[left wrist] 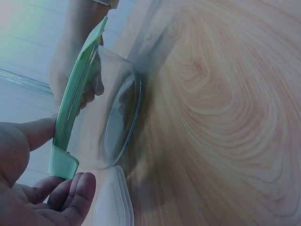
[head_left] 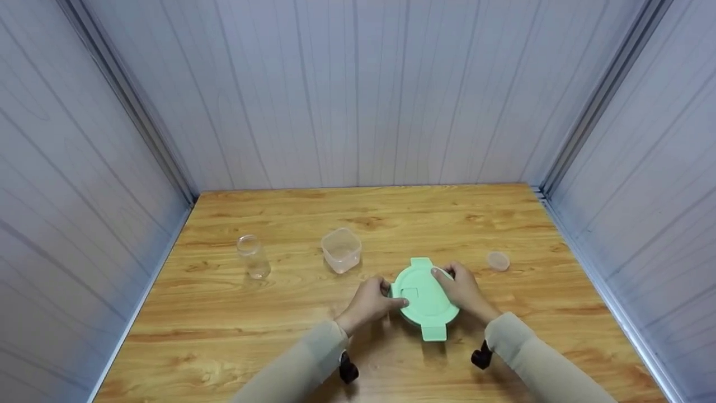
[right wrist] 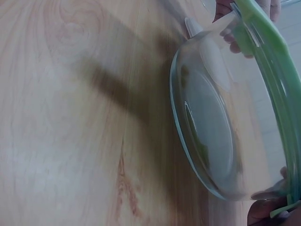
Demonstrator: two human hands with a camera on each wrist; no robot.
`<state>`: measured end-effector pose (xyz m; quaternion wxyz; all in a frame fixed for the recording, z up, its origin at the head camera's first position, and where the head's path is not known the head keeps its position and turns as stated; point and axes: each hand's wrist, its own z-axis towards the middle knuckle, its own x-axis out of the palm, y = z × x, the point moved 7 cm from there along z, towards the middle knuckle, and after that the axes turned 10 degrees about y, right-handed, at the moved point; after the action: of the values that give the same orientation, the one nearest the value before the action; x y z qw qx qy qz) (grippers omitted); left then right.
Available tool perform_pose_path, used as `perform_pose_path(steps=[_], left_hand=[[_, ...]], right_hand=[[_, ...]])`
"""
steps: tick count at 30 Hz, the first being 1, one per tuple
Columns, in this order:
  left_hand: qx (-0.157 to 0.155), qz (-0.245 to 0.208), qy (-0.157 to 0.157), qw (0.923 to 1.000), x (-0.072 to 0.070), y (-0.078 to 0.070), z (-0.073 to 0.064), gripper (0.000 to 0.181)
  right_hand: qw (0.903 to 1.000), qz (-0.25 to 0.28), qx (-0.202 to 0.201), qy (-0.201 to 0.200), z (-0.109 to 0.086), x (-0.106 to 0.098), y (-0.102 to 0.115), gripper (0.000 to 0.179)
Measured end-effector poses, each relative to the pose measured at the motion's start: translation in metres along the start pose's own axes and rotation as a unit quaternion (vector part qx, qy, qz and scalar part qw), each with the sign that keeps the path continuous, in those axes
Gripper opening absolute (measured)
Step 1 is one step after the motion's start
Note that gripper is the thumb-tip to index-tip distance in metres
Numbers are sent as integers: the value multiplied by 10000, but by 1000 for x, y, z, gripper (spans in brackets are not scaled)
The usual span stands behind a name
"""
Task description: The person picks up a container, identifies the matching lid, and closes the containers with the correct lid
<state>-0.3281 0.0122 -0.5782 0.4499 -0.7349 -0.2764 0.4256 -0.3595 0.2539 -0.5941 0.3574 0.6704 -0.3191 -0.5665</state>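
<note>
A round glass food container [right wrist: 254,122] with a light green snap lid [head_left: 428,299] is between my hands, its base close over the wooden table. The lid's front flap [head_left: 434,333] and back flap [head_left: 422,262] stick outward. My left hand [head_left: 372,302] grips the left side of the lid, thumb on the rim and fingers curled below the side flap [left wrist: 63,162]. On the right, my right hand [head_left: 461,288] holds the container with its thumb on top of the lid and its fingers down against the glass side.
Behind the hands stands a clear square plastic tub [head_left: 342,252]. A clear jar [head_left: 254,257] is farther left, and a small translucent round lid [head_left: 498,261] lies to the right. Pale panel walls [head_left: 358,101] enclose the table [head_left: 224,336] at the back and sides.
</note>
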Motion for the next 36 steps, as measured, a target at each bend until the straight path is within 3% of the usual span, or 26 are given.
perform_pose_path(steps=[16, 28, 36], left_hand=[[182, 8, -57, 9998, 0, 0, 1, 40], [122, -207, -76, 9997, 2, 1, 0, 38], [251, -292, -33, 9993, 3, 1, 1, 35]], right_hand=[[9999, 92, -133, 8, -2, -1, 3, 26], [9999, 68, -70, 28, -5, 0, 3, 26], [9998, 127, -141, 2, -4, 0, 4, 26]])
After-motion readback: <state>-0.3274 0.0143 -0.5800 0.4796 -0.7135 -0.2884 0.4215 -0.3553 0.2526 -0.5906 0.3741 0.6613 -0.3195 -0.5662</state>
